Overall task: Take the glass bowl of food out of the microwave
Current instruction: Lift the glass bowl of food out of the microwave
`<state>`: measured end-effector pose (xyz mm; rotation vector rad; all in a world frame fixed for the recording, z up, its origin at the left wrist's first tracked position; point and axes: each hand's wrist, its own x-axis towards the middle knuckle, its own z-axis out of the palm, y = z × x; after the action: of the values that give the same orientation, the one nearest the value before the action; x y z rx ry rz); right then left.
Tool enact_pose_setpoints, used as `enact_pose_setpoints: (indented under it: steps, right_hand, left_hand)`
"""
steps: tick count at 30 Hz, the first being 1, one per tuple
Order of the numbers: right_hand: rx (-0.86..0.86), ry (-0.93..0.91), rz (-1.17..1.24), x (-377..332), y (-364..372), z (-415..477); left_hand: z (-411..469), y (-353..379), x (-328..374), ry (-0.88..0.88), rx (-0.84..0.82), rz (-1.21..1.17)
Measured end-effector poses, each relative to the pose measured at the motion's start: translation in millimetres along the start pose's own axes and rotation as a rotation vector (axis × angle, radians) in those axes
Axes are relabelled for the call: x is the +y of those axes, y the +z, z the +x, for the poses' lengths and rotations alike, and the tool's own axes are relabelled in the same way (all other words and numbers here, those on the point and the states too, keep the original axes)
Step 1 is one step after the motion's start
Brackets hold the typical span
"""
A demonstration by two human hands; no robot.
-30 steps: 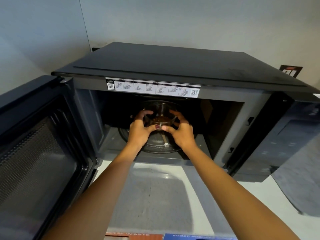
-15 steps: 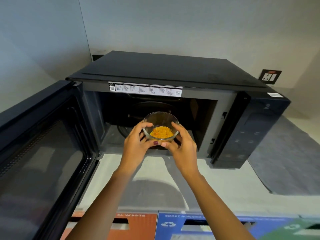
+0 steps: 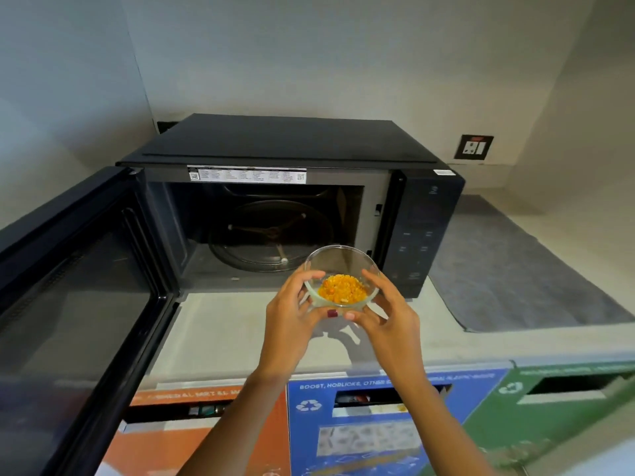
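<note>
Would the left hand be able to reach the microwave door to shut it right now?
Probably not yet: the left hand and right hand both cradle the glass bowl. The open door itself stands unobstructed to the left.

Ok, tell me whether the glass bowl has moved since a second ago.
Yes. The glass bowl has come out of the microwave, off the turntable, toward the person, held over the counter by both hands.

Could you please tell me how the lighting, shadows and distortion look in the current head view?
Head view: wide-angle bending bows the open black microwave door; both hands cast a soft shadow on the pale countertop; the clear glass bowl of orange food is well lit; the bin labels below are blurred.
</note>
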<state>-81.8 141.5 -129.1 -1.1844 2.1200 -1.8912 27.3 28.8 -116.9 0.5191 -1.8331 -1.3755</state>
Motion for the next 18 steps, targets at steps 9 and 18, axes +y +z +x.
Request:
enact_pose_setpoints:
  steps: [9, 18]
  right_hand:
    - [0.159, 0.088, -0.087, 13.1, -93.9, -21.7]
    - [0.321, 0.117, -0.112, 39.8, -169.1, -11.0]
  left_hand:
    - [-10.8, 86.9, 12.6, 0.022, -0.171, -0.033]
    - [10.0, 178.3, 16.0, 0.008, -0.343, -0.184]
